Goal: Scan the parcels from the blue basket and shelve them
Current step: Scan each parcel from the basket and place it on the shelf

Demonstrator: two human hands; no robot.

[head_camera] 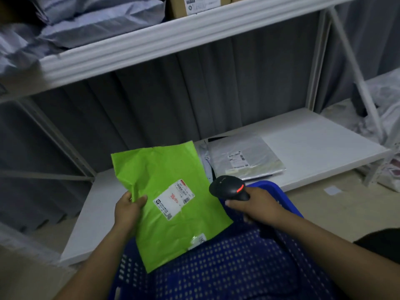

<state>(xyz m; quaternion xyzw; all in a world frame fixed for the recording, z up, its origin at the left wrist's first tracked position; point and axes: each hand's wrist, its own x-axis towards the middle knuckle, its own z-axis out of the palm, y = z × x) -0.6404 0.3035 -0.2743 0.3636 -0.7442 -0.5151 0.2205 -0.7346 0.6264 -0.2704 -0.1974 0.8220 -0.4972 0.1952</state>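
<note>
A flat green parcel [171, 204] with a white shipping label facing up is held over the blue basket [238, 267]. My left hand [127, 207] pinches its left edge, thumb on top. My right hand [257, 205] grips a black barcode scanner [230, 188], whose head points left at the label and shows a red light. The basket's perforated floor shows below the parcel, with no other parcel visible in it.
The low white shelf [313, 146] holds a silver-grey parcel [244, 159] with a label, just behind the basket. The upper shelf [173, 35] carries grey mailer bags [86, 24] and cardboard boxes [199, 5]. White bags [389, 152] lie on the floor at right.
</note>
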